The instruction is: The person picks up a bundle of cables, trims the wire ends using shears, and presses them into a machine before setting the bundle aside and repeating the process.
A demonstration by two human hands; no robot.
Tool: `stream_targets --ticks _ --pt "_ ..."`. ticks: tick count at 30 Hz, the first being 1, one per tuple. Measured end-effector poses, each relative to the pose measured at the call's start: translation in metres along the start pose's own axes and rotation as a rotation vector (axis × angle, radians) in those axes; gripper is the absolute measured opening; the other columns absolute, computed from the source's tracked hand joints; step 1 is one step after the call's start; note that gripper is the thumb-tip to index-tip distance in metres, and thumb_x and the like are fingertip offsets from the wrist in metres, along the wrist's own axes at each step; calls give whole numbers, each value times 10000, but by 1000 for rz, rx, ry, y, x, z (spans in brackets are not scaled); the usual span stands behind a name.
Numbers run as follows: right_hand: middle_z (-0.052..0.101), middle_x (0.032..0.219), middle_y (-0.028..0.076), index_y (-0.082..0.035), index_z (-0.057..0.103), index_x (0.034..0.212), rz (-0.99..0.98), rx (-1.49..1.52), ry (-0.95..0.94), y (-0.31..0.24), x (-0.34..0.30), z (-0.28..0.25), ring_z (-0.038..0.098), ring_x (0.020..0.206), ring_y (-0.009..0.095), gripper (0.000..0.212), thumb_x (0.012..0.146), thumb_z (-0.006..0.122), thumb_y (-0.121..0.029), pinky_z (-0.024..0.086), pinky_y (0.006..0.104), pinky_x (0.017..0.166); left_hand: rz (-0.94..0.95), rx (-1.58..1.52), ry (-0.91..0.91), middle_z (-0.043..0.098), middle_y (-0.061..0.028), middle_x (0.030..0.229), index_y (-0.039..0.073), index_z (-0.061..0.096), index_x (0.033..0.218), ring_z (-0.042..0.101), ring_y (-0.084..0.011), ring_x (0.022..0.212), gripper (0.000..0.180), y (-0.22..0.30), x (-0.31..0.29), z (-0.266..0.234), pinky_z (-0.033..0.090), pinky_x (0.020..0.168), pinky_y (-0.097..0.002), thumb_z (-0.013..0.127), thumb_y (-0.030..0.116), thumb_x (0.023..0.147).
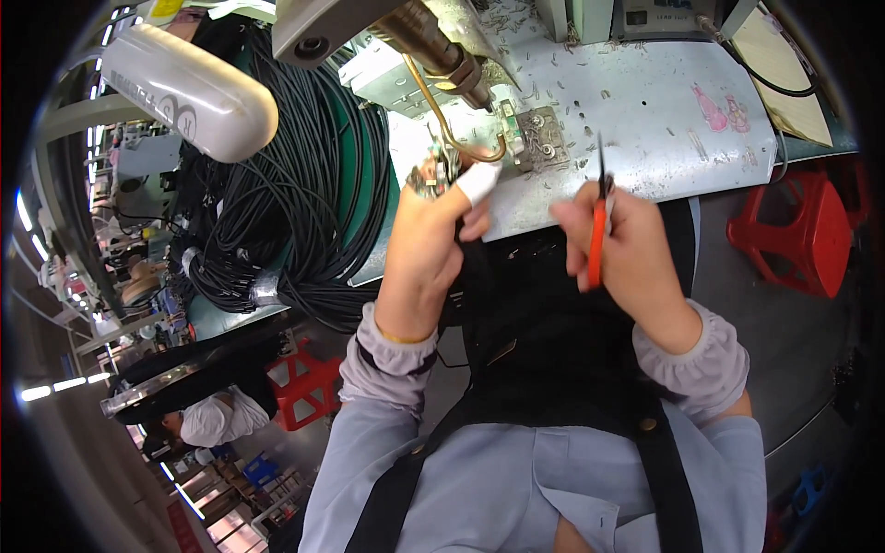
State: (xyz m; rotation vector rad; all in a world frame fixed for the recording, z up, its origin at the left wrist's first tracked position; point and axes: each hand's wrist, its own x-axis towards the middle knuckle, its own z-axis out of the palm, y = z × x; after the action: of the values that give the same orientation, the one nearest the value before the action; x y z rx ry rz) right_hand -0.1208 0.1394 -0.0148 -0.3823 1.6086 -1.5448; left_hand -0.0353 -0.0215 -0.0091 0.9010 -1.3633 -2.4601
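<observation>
My left hand (426, 244) is at the front edge of the worktable, below the press head, with a white covering on one finger. Its fingers are closed around a cluster of small metallic pieces (430, 177); blur and the fingers hide what they are. A bent brass-coloured tube (433, 100) curves down to just above that hand. To the right, my right hand (627, 244) grips a tool with an orange handle (597, 241) and a thin dark tip pointing away from me. Between and beyond the hands, a small metal fixture block (542, 138) sits under the press spindle (461, 78).
Coiled black cables (286, 138) fill the left side. A white rounded lamp-like housing (189, 92) hangs above them. Small metal scraps litter the pale worktable (664, 157). Red stools (802, 230) stand at right and lower left, where another person (221, 419) sits.
</observation>
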Motion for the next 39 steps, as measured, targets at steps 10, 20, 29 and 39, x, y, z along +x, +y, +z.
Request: stream_targets --ticks 10,20,29,39 --pt "450 572 -8 -1 511 859 -199 -69 10 -12 65 0 408 434 46 172 825 561 -162 340 199 389 -15 104 -4 466 5 632 1 532 884 353 -40 460 182 15 25 5 257 377 -168 627 69 745" --pt "438 569 -18 -18 487 871 -297 -122 56 2 72 2 374 446 36 115 830 542 -110 341 201 399 2 131 -75 445 21 620 6 531 881 318 -36 463 200 17 27 -4 223 382 -179 637 128 763" --pt "447 603 -18 -21 484 867 -300 -116 53 0 70 3 378 463 31 111 829 543 -107 337 195 404 9 197 -22 432 32 603 14 542 830 310 -28 471 204 19 25 0 223 398 -180 657 162 751" --pt "446 588 -15 -26 487 785 -198 112 -80 -14 40 -2 380 464 39 115 822 556 -109 335 190 416 -69 34 42 515 4 667 0 566 879 450 -67 588 157 16 -11 14 341 469 -192 620 85 758"
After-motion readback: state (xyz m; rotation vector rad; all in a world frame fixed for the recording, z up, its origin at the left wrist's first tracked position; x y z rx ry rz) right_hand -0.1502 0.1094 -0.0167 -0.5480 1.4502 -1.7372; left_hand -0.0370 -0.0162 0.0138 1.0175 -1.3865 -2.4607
